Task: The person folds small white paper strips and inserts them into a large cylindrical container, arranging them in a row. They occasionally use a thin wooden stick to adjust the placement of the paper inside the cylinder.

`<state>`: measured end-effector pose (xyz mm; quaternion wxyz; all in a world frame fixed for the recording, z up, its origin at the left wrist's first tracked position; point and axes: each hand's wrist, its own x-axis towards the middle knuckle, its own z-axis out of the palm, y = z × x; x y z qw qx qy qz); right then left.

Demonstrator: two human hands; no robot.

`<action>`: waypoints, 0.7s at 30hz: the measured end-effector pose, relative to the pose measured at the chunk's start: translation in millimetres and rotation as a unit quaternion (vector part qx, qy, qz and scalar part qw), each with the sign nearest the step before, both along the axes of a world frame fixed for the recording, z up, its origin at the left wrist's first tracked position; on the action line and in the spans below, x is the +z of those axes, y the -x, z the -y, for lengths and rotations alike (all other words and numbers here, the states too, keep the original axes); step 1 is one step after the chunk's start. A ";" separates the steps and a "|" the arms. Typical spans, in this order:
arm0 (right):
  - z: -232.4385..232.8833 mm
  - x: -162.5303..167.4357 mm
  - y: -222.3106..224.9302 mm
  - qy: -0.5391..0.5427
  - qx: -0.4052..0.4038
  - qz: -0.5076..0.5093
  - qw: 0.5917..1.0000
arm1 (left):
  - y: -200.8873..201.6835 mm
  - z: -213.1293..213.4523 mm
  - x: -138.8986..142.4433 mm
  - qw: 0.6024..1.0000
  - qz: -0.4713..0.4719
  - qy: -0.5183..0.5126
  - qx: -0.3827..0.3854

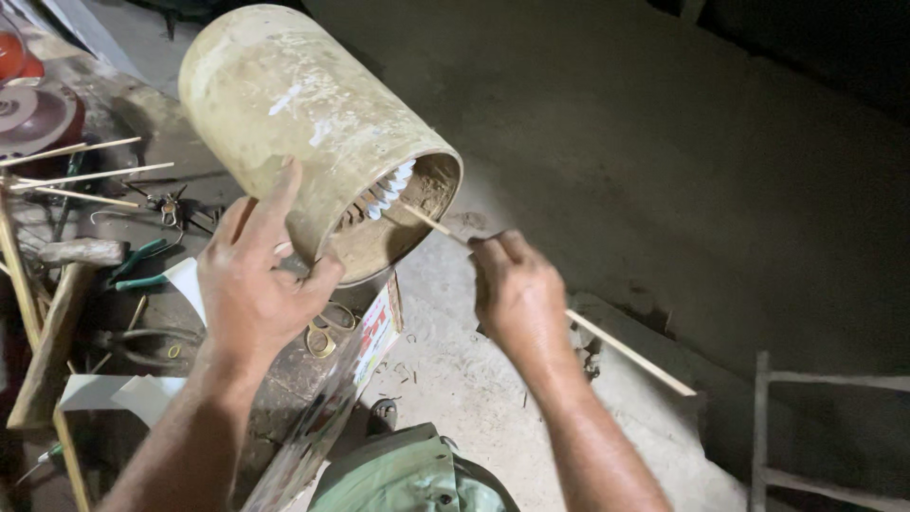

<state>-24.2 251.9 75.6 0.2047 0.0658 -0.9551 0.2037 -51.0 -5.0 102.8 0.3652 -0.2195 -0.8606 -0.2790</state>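
Green fabric (408, 474), probably the person's clothing, sits lowest in frame, both forearms rising from beside it.

Left hand (256, 284) is clamped on the lower wall of a worn yellowish metal cylinder (294, 114): fingers spread up the outside, thumb hooked near the open rim. Cylinder is held tilted in the air, open end facing lower right.

Inside the mouth: dirty bore with white insulation strips (391, 190) fanned along the upper edge, copper-coloured windings just behind them. Looks like a motor stator housing.

Right hand (517, 289) fingers pressed together, pinching a thin bamboo stick (626, 351). Stick tip reaches into the opening just beside the white strips; tail runs out past the hand to lower right.

Bench at left: more thin sticks (85, 175), green-handled pliers (142, 265), wooden-handled hammer (81, 251), yellow-handled scissors (327, 332) under the cylinder, white paper pieces (142, 391). Concrete floor (664, 142) on the right, dim.
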 end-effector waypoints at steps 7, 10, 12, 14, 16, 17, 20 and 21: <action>28.5 -47.4 23.4 0.065 -0.021 -0.023 0.997 | 8.9 8.8 -12.8 0.999 0.009 0.034 -0.012; 37.5 -49.2 35.7 0.081 -0.008 -0.046 0.996 | 15.7 11.9 -18.7 0.999 0.017 0.017 -0.034; 42.9 -49.0 40.0 0.102 0.004 -0.088 0.991 | 19.2 12.6 -20.6 0.999 0.011 0.006 -0.049; 48.2 -47.8 41.5 0.104 -0.007 -0.115 0.988 | 20.0 12.1 -20.3 0.999 0.006 0.008 -0.049; 52.7 -45.8 39.6 0.129 -0.021 -0.092 0.987 | 18.3 10.9 -18.1 0.999 0.018 0.005 -0.046; 53.5 -44.4 38.2 0.152 -0.031 -0.058 0.986 | 17.2 10.0 -16.6 0.999 0.030 0.000 -0.043; 49.4 -39.9 33.1 0.166 -0.046 -0.006 0.985 | 13.4 9.7 -10.6 0.998 0.041 0.009 -0.047; 45.9 -38.6 32.7 0.159 -0.048 0.000 0.986 | 13.6 9.2 -9.1 0.998 0.036 0.013 -0.051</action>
